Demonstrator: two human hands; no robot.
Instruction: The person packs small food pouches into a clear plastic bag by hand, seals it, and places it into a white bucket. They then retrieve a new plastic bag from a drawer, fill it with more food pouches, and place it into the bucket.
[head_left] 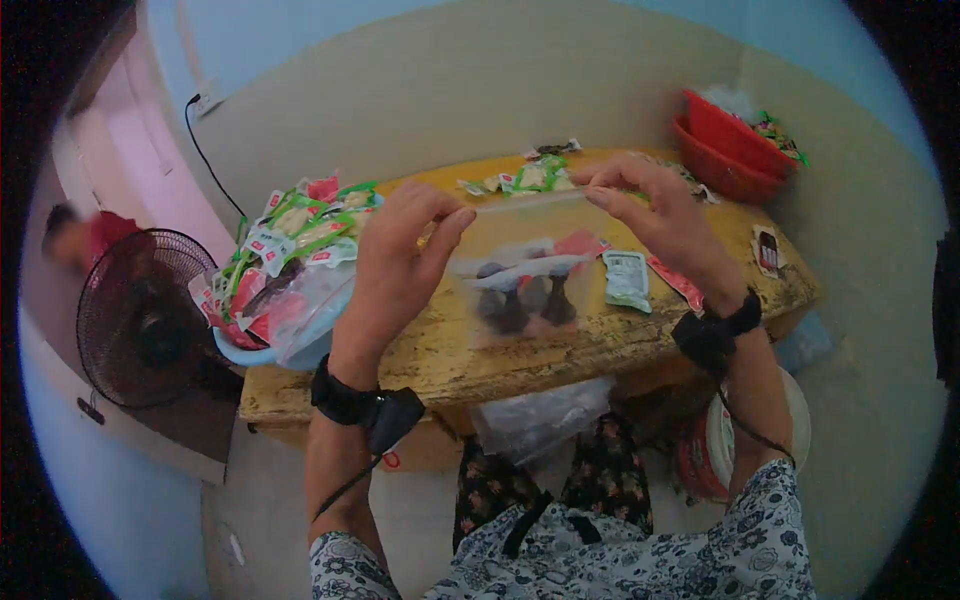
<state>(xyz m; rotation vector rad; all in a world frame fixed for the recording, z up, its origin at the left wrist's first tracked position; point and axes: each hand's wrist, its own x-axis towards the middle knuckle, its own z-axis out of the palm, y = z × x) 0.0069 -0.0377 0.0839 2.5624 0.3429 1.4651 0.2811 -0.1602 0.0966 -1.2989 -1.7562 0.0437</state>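
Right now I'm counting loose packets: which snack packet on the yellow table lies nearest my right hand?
The pale green packet, lying flat just below your right hand, beside the clear bag you hold. The green packets at the far edge lie farther off.

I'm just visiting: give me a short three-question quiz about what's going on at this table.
1. True or false: both hands hold the clear bag by its top edge.
2. What stands on the floor at the left: (a) a fan, (b) a bucket, (c) a chair?
3. What colour are the stacked basins at the table's far right corner?

Key:
1. True: left hand and right hand pinch the top.
2. (a), the fan.
3. Red.
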